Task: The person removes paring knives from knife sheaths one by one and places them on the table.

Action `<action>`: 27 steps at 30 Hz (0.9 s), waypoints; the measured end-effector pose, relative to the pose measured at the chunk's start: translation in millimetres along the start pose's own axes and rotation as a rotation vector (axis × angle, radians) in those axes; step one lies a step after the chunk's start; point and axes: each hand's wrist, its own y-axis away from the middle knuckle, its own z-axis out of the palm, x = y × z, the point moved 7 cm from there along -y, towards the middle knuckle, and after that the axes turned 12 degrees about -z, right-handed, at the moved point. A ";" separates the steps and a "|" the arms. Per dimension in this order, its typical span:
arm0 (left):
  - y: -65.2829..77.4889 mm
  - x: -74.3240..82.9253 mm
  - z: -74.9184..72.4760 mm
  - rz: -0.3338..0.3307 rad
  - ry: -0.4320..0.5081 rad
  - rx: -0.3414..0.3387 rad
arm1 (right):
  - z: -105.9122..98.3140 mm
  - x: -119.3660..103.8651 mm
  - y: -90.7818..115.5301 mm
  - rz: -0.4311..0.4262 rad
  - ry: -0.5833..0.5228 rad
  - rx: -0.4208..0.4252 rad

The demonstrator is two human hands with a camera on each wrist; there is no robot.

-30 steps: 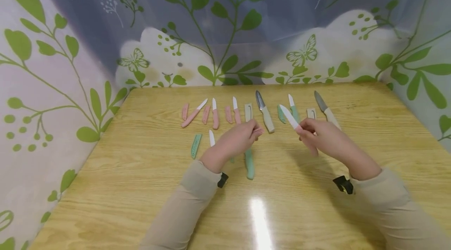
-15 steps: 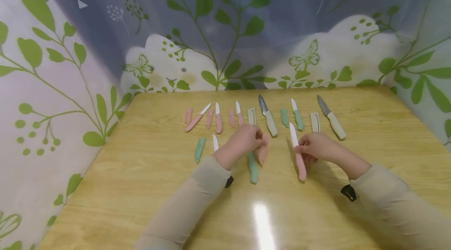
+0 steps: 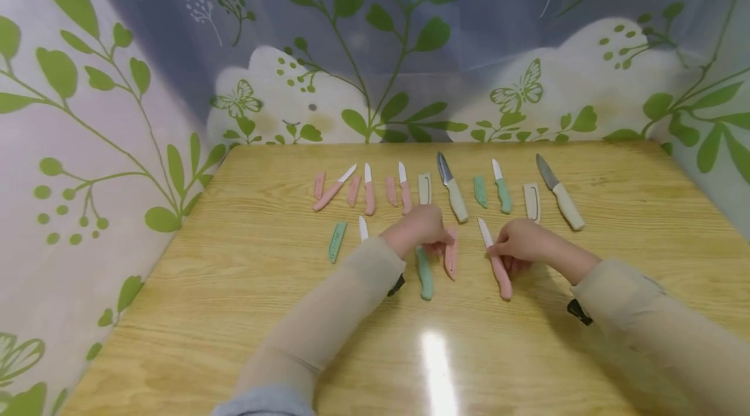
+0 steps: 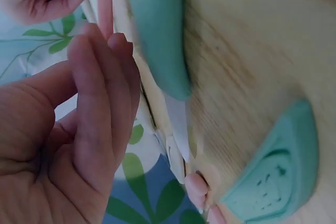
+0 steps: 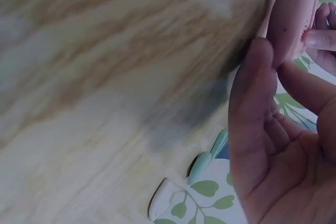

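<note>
With thumb and fingertips my left hand [image 3: 420,228] pinches the top of a pink knife sheath [image 3: 450,261], which lies along the wood. To its right, my right hand [image 3: 523,244] holds a paring knife by its pink handle [image 3: 501,278], close to the white blade [image 3: 485,232]. The blade points away from me. Just below my left hand lies a green-handled knife [image 3: 425,280], its blade hidden by the hand. Another knife's white blade [image 3: 363,228] shows past my left sleeve, which covers its handle. A green sheath [image 3: 337,242] lies left of it.
Along the back of the wooden table [image 3: 263,312] lie several pink knives [image 3: 369,197] with pink sheaths [image 3: 354,191]. Further right are a cream-handled knife [image 3: 453,188], a green knife [image 3: 501,187], another cream-handled knife [image 3: 560,192] and a cream sheath [image 3: 532,202]. A patterned curtain [image 3: 328,90] hangs behind.
My right hand has lowered the pink knife from a tilted hold to the tabletop, blade pointing away. My left hand has brought the pink sheath down to the table beside the green handle.
</note>
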 end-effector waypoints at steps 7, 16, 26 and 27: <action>-0.4 4.5 -1.3 0.000 -0.163 0.003 | -2.5 0.0 -3.4 0.002 0.074 -0.009; 3.3 12.1 1.3 0.004 -0.326 -0.020 | -2.1 4.1 -3.5 0.042 0.144 -0.045; 3.0 12.7 0.2 -0.018 -0.356 0.029 | -1.2 3.4 -3.4 0.002 0.148 -0.050; 2.8 11.8 -0.7 -0.016 -0.354 0.041 | -1.0 3.8 -3.1 -0.002 0.146 -0.049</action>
